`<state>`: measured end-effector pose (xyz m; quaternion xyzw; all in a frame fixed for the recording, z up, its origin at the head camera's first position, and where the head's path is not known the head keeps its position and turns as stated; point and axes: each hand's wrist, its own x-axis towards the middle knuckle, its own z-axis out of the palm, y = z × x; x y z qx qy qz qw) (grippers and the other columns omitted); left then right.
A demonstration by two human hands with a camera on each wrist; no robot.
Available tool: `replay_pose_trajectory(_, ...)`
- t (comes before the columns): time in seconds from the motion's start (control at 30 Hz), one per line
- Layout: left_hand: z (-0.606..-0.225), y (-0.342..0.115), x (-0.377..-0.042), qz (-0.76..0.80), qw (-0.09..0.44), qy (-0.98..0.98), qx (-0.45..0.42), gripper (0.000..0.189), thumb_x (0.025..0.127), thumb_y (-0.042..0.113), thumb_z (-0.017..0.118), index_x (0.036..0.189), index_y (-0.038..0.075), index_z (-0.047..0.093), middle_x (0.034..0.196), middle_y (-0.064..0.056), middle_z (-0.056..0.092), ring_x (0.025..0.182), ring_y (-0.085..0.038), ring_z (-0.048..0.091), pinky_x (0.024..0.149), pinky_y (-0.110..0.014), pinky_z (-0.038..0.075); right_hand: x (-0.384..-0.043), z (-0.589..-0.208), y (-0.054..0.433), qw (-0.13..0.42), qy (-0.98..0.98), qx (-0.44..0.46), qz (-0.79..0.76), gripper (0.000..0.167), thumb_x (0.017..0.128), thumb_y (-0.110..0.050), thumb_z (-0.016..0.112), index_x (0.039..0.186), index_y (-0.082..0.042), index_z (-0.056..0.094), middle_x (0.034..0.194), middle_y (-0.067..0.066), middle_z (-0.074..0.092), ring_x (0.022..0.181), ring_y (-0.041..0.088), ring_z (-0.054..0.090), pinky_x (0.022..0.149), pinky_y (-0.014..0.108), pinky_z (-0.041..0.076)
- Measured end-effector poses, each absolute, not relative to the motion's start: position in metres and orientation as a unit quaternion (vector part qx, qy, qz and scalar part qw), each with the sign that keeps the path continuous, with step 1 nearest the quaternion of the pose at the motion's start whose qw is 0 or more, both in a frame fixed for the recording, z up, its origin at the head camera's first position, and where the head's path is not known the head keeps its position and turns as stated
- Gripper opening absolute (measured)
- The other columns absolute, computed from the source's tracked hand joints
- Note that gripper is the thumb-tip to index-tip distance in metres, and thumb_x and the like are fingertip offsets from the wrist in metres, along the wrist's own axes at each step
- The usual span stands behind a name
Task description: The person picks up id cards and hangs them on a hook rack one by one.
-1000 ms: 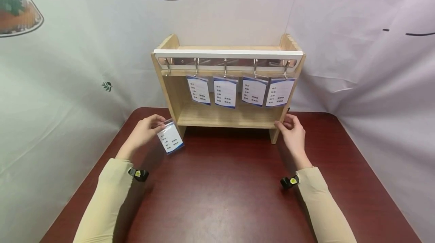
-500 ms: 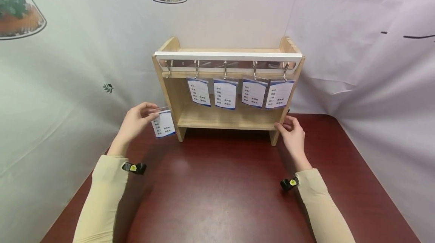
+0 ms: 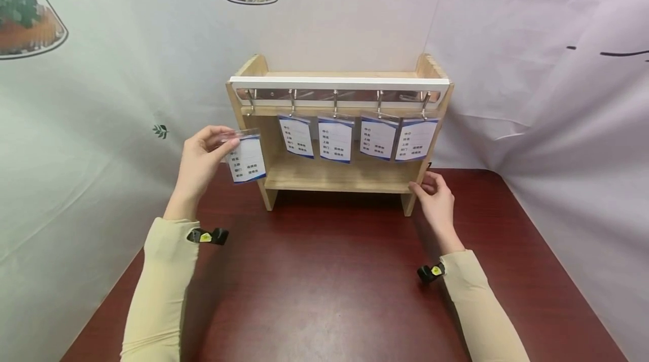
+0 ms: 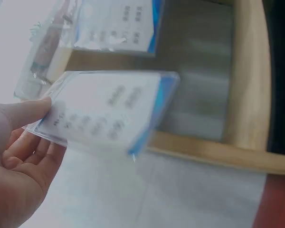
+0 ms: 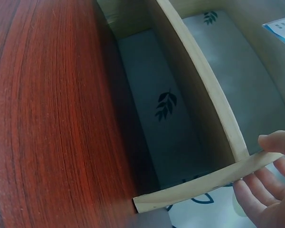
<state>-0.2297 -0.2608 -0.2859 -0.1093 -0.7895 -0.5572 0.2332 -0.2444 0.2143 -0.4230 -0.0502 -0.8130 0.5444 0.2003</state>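
My left hand (image 3: pixel 199 155) pinches a clear-sleeved badge card (image 3: pixel 247 160) by its top edge, thumb in front. The badge is white with printed lines and a blue band, held before the left side of a small wooden shelf (image 3: pixel 334 183). Above it, the leftmost metal hook (image 3: pixel 249 102) bears no badge. In the left wrist view the held badge (image 4: pixel 99 107) is slightly blurred, below a hanging badge (image 4: pixel 116 26). My right hand (image 3: pixel 437 200) grips the shelf's right side panel (image 5: pixel 213 183), thumb inside and fingers outside.
A white rail (image 3: pixel 339 81) with several hooks runs along the shelf's front. Several similar badges hang there, among them a middle badge (image 3: pixel 335 141). The shelf stands on a dark red table (image 3: pixel 324 272), before a pale printed cloth (image 3: pixel 350 13).
My left hand has lifted the badge from near the tabletop up beside the shelf's left panel, closer to the hooks. My right hand has stayed on the right panel.
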Motion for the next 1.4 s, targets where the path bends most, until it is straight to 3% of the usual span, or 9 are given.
replay_pose_trajectory(0.37, -0.266, -0.240, -0.234, -0.565, 0.280, -0.762, -0.148, 0.029, 0.091, 0.017, 0.078, 0.116, 0.003, 0.071, 0.105, 0.002, 0.075, 0.097, -0.011, 0.070, 0.084, -0.019, 0.055, -0.245, -0.423, 0.214, 0.206, -0.810, -0.050, 0.546, 0.049, 0.093, -0.028, 0.074, 0.135, -0.008, 0.058, 0.124, 0.013, 0.067, 0.113, 0.026, 0.065, 0.072, 0.010, 0.049)
replay_pose_trajectory(0.67, -0.260, -0.234, -0.240, -0.555, 0.304, -0.762, -0.136, 0.029, 0.095, 0.022, 0.073, 0.117, 0.003, 0.071, 0.107, 0.001, 0.074, 0.098, -0.010, 0.068, 0.088, -0.021, 0.053, -0.244, -0.423, 0.214, 0.204, -0.813, -0.051, 0.543, 0.050, 0.093, -0.031, 0.074, 0.135, -0.008, 0.057, 0.125, 0.013, 0.067, 0.113, 0.025, 0.066, 0.076, 0.017, 0.053)
replay_pose_trajectory(1.03, -0.261, -0.230, -0.248, -0.593, 0.299, -0.739, -0.114, 0.021, 0.096, 0.018, 0.072, 0.111, 0.004, 0.073, 0.098, 0.006, 0.072, 0.092, -0.011, 0.065, 0.080, -0.021, 0.051, -0.243, -0.423, 0.213, 0.197, -0.813, -0.054, 0.546, 0.051, 0.093, -0.030, 0.074, 0.137, -0.009, 0.057, 0.125, 0.012, 0.067, 0.113, 0.024, 0.065, 0.076, 0.015, 0.052)
replay_pose_trajectory(1.4, -0.256, -0.228, -0.247, -0.633, 0.272, -0.719, -0.088, 0.015, 0.094, 0.016, 0.073, 0.105, 0.006, 0.075, 0.089, 0.004, 0.072, 0.083, -0.013, 0.061, 0.071, -0.024, 0.046, -0.243, -0.422, 0.212, 0.199, -0.812, -0.054, 0.546, 0.050, 0.093, -0.028, 0.075, 0.136, -0.009, 0.057, 0.125, 0.011, 0.067, 0.113, 0.023, 0.066, 0.073, 0.012, 0.051)
